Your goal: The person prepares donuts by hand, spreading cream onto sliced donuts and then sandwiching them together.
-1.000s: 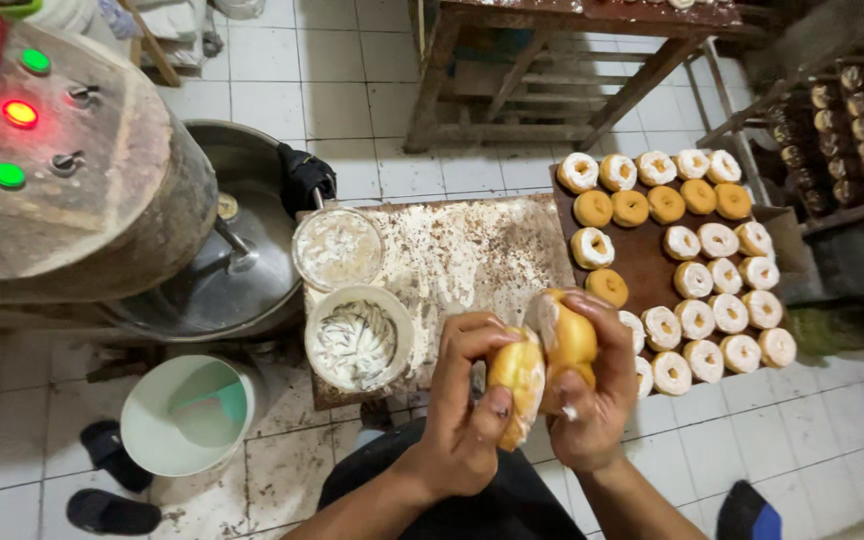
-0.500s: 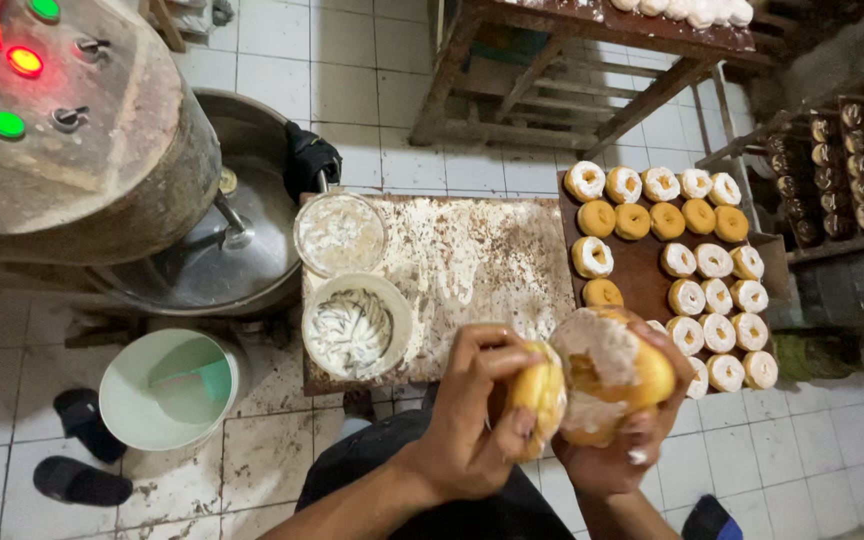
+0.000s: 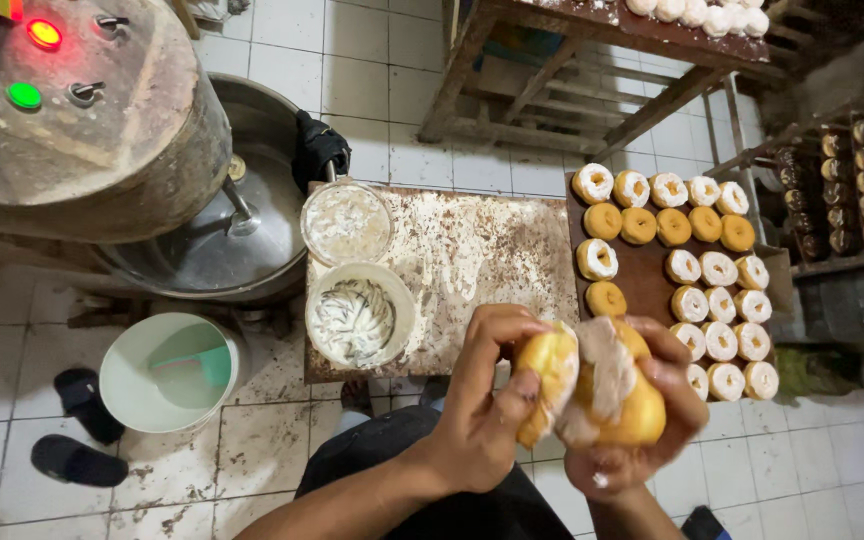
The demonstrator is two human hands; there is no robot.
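Note:
My left hand (image 3: 480, 400) and my right hand (image 3: 642, 455) together hold a golden bun (image 3: 642, 410) split open, with pale filling (image 3: 600, 372) showing between its two halves. The left hand grips the left half (image 3: 549, 375); the right hand cups the other half from below. Just beyond the hands lies a low board (image 3: 482, 250) smeared with white and brown. On its left stand a white bowl of streaked cream (image 3: 357, 318) and a round tub of pale topping (image 3: 346, 222). To the right, a brown tray (image 3: 642, 285) carries rows of plain and white-coated buns.
A large metal mixer (image 3: 82, 130) with red and green lights stands at upper left above a steel bowl (image 3: 217, 250). A pale green bucket (image 3: 167, 370) and dark sandals (image 3: 77, 430) sit on the tiled floor. A wooden table (image 3: 592, 60) and racks (image 3: 852, 190) lie behind.
The bun has been spread wider open, showing more of the filling. Both hands have dropped slightly lower and to the right in view.

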